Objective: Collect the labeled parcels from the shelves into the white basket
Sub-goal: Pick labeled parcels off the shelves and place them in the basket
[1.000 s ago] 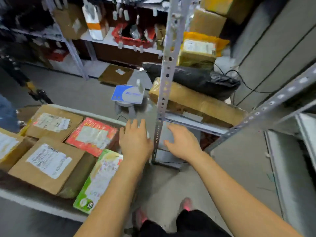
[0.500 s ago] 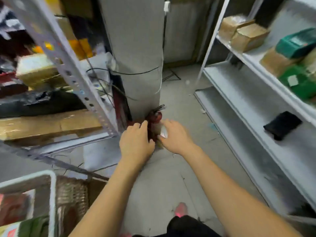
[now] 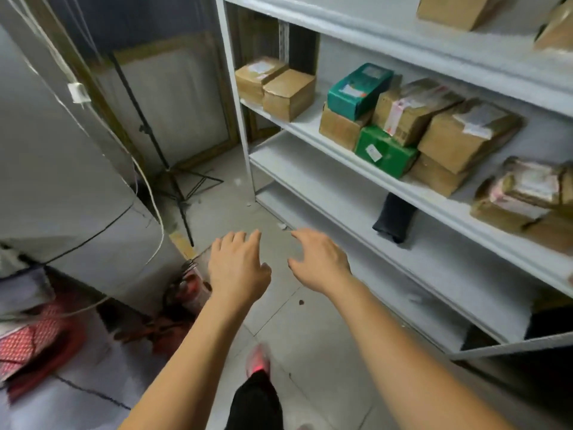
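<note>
Labels on the shelf parcels are too blurred to read; no legible text

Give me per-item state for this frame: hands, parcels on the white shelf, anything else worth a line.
left hand: empty, fingers spread, over the floor
right hand: empty, fingers spread, clear of the shelf
teal box: resting on a brown box, tilted
green box: on the shelf, small white label facing out
two brown boxes: side by side at the shelf's far end
black pouch: alone on the lower shelf
white shelf: lowest tiers mostly bare
</note>
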